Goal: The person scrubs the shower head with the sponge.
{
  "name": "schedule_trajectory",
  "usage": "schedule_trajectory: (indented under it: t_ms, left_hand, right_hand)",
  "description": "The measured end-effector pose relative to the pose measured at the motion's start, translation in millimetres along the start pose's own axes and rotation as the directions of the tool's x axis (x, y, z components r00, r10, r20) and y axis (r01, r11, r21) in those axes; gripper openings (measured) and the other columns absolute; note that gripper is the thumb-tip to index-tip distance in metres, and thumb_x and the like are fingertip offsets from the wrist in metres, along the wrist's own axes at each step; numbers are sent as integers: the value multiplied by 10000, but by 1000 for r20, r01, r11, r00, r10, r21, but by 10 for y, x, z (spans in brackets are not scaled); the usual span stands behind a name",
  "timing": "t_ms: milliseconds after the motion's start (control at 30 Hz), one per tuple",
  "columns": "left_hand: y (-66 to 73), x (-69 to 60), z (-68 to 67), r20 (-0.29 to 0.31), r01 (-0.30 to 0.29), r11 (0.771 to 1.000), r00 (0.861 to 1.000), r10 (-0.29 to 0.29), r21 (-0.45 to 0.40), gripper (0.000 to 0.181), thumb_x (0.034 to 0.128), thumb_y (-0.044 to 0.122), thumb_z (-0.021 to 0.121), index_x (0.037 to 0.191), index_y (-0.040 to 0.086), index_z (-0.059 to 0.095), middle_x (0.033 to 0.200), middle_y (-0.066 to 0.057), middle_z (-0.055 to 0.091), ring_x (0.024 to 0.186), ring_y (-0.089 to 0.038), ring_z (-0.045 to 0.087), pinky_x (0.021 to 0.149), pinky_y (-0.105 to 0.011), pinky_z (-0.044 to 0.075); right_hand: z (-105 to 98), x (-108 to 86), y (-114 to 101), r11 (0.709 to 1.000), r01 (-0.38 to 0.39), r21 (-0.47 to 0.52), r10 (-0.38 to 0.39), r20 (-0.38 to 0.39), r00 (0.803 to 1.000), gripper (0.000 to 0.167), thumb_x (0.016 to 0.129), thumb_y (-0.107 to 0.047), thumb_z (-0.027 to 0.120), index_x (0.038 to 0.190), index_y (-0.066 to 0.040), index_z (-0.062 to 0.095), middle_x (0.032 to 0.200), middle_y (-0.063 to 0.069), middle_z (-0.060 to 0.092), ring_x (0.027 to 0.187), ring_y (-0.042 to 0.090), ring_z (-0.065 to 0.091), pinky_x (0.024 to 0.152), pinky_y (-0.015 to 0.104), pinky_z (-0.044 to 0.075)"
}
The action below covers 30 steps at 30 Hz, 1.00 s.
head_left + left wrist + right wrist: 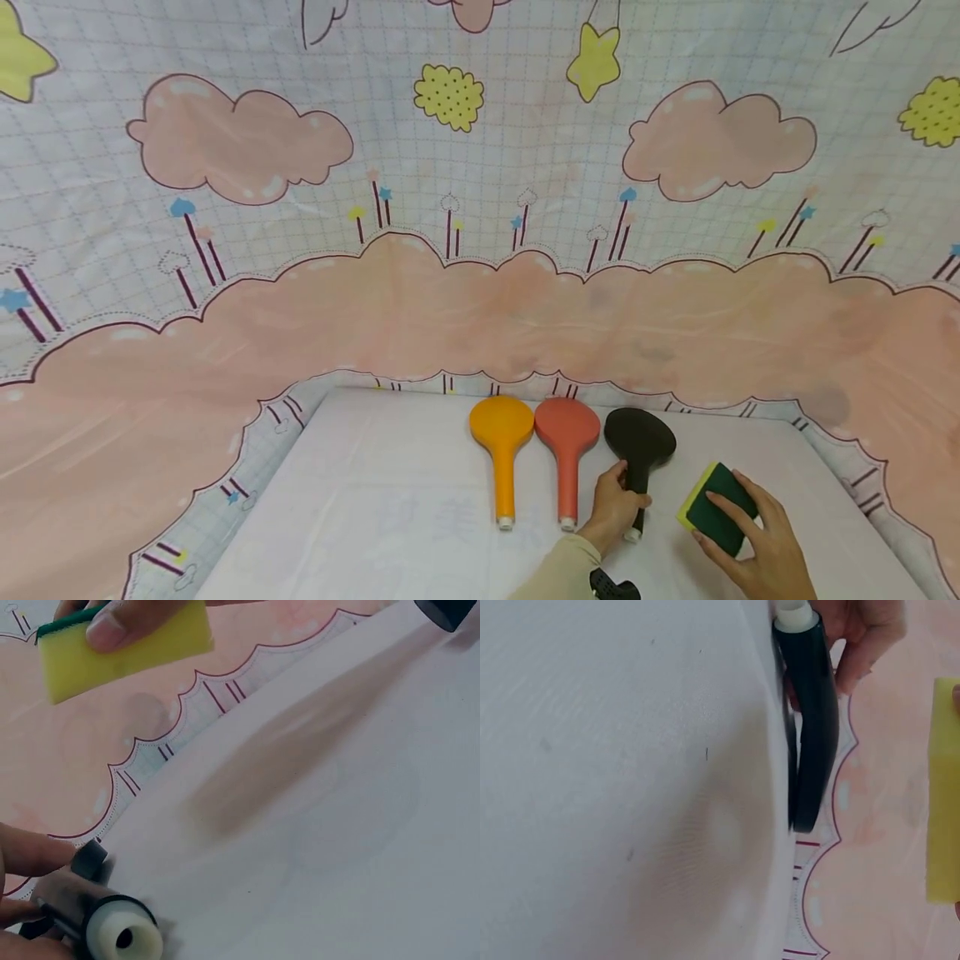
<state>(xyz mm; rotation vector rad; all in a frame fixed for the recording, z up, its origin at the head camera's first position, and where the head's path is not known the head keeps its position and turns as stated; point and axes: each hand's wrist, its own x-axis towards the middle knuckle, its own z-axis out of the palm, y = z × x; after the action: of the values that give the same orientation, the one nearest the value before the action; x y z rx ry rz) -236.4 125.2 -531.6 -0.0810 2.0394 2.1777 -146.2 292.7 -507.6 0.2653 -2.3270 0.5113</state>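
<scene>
A black hand shower head (640, 435) lies on the white table, its round head toward the back. My left hand (613, 510) grips its handle, with thumb and fingers at either side. The handle's pale threaded end, with a hole in it, faces the camera in the left wrist view (124, 936). To the right, my right hand (776, 546) holds a yellow sponge (720, 508) with a dark green scouring side, raised above the table. A gap separates the sponge from the shower head. In the right wrist view only the sponge's yellow part (941, 795) shows.
Left of the black one, an orange shower head (502, 425) and a red shower head (567, 425) lie side by side, handles toward me. The white table (360, 492) ends at the back against a pink cloud-patterned cloth (480, 317).
</scene>
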Motion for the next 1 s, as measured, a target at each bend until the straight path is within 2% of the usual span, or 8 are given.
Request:
schedule_trajectory:
  t_ms: [100,333,500,600,667,733,967,1000]
  left_hand:
    - [16,2,-7,26,-9,1000,1000,8,28,627,729,-171,632,1341,-82,531,1276,-216,617,1156,-321,600,981,-471,504]
    - [67,-35,-92,70,-42,983,997,30,178,586,757,-60,684,1331,-16,574,1332,-194,603,1248,-336,565,1043,-468,460]
    - [141,-105,-204,133,-87,963,990,54,256,546,793,39,721,1323,74,597,1364,-133,594,1286,-305,550,1056,-441,456]
    - [192,-159,-287,165,-114,964,983,75,241,520,812,55,712,1319,74,598,1369,-130,591,1270,-329,564,1044,-435,469]
    - [232,-194,-342,184,-124,968,979,83,219,500,823,61,704,1313,74,602,1365,-126,595,1256,-341,577,1034,-428,480]
    - [282,-223,-392,198,-133,970,976,91,206,482,832,65,699,1305,82,608,1359,-116,602,1245,-345,587,1024,-423,489]
    - [432,-289,-541,236,-171,971,963,128,169,432,869,107,691,1295,102,616,1362,-84,590,1246,-332,586,1013,-386,501]
    - [448,-296,-568,243,-177,972,960,135,156,429,871,108,690,1294,98,615,1364,-86,586,1246,-339,583,1010,-389,503]
  right_hand:
    - [1,16,-7,1000,-16,2,16,10,1000,660,478,-179,938,1093,-146,701,1365,230,492,1174,418,432,849,694,438]
    - [9,27,-8,1000,-23,8,23,19,1000,651,472,-177,940,1077,-135,704,1350,237,491,1159,425,431,764,694,455]
    - [7,32,-14,1000,-21,21,21,10,1000,652,491,-172,938,1099,-146,701,1374,231,486,1185,427,425,893,692,413]
    - [3,35,-34,1000,7,28,-7,-6,1000,655,490,-187,938,1101,-152,705,1367,234,493,1173,430,433,1177,390,328]
    - [-4,39,-56,999,30,34,-30,-14,999,658,486,-204,940,1101,-158,708,1361,238,497,1159,432,435,1159,130,184]
    - [-14,49,-80,998,48,45,-47,-19,999,660,484,-216,942,1100,-161,711,1363,242,496,1153,434,435,1032,-4,88]
    - [-57,117,-148,995,69,73,-67,-21,998,597,606,-419,910,1108,-162,712,1391,229,489,1177,424,423,1047,0,104]
    - [-60,134,-157,995,70,71,-69,-18,997,594,616,-426,905,1112,-165,711,1402,222,485,1185,422,423,1108,52,140]
